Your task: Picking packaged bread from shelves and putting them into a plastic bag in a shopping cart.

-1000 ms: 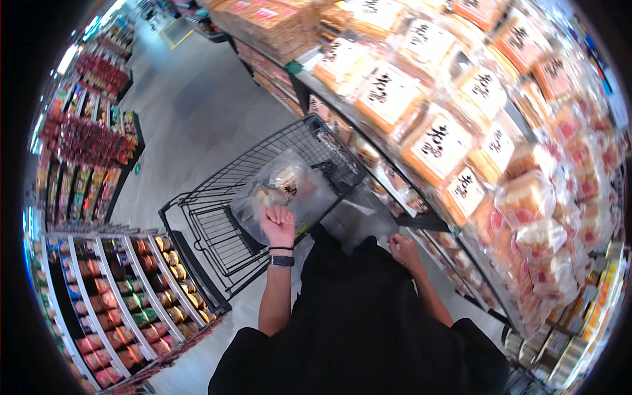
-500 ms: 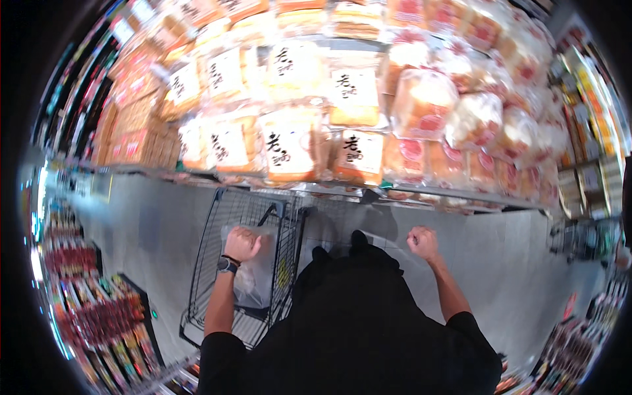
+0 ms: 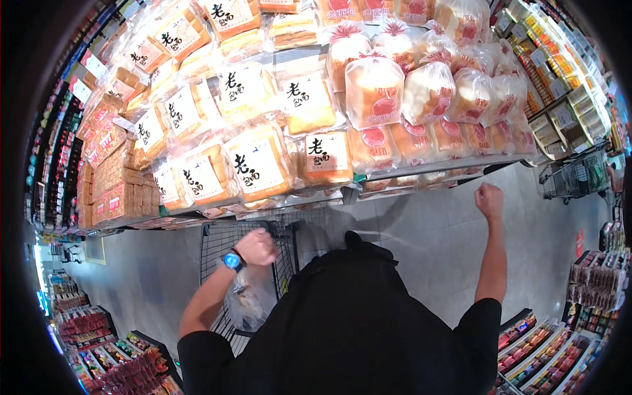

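My left hand (image 3: 257, 247), with a watch on its wrist, is curled into a fist above the wire shopping cart (image 3: 214, 247). No object shows in its fingers. Below that hand, a clear plastic bag (image 3: 249, 304) with pale contents lies in the cart. My right hand (image 3: 488, 199) is also a fist, held out at arm's length just short of the front edge of the bread display (image 3: 454, 161). Nothing shows in it. Closest to it are round-labelled bagged loaves (image 3: 450, 137); wrapped bread packs with white labels (image 3: 255, 168) fill the display's middle.
Reddish-brown packs (image 3: 118, 197) are stacked at the display's left end. Farther right stand shelves of boxed goods (image 3: 566, 92) and another shopping cart (image 3: 573, 178). Snack racks (image 3: 550, 352) flank me at the lower right, with more racks (image 3: 125, 359) at the lower left.
My right hand has reached farther forward and to the right, its arm straighter. My left fist has shifted slightly right over the cart. The bread display now sits turned in view.
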A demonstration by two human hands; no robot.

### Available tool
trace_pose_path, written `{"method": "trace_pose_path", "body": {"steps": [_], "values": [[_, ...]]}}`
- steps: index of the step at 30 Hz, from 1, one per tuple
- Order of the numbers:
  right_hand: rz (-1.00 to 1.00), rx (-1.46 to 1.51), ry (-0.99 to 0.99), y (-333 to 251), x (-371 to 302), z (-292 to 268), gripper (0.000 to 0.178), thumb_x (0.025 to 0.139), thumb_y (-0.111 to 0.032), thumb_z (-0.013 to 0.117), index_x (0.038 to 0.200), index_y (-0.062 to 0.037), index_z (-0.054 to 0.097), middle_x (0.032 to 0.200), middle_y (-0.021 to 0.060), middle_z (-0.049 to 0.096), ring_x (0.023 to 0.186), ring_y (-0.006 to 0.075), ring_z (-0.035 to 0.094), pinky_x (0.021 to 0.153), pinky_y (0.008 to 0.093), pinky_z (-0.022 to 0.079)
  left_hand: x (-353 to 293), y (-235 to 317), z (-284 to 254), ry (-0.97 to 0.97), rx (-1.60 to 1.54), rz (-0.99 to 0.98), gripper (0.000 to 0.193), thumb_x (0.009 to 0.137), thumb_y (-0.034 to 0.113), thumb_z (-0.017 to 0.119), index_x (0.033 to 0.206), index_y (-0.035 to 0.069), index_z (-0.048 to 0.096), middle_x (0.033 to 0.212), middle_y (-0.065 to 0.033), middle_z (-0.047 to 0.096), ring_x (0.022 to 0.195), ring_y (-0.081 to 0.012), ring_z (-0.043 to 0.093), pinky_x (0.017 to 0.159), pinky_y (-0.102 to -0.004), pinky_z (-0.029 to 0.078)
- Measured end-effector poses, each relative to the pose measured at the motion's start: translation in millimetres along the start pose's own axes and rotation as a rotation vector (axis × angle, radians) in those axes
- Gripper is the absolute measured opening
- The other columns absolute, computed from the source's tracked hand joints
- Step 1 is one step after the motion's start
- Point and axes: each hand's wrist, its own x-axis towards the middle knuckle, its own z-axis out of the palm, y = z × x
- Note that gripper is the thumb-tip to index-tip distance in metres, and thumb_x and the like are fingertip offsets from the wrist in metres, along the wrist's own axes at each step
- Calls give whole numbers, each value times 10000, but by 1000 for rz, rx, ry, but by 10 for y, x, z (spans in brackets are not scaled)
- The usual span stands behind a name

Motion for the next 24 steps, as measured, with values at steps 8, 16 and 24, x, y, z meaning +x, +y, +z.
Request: {"method": "trace_pose_path", "body": {"steps": [8,16,24], "values": [[-179,-236,321,-105,1127,-1255,159,781,-90,702,797,-73,544,691,115,565,657,331,607,606,443,468,1252,-178,-1984,400,527,377,307,840,293,687,618,120,565,623,-7,502,597,-154,505,542,-320,437],[-831,-284,500,-1306,3057,-1638,194,788,-148,704,943,-64,624,888,76,671,827,248,667,750,400,544,2091,-1366,-2264,-122,888,464,430,923,326,558,539,138,517,557,-45,518,570,-230,502,658,-399,443],[-132,406,797,-2594,3957,-1475,196,863,-209,612,714,-83,588,597,83,616,590,249,652,586,419,509,2737,-1553,-2261,273,831,-399,410,926,325,542,586,115,637,628,-99,653,734,-335,654,727,-462,507]]}}
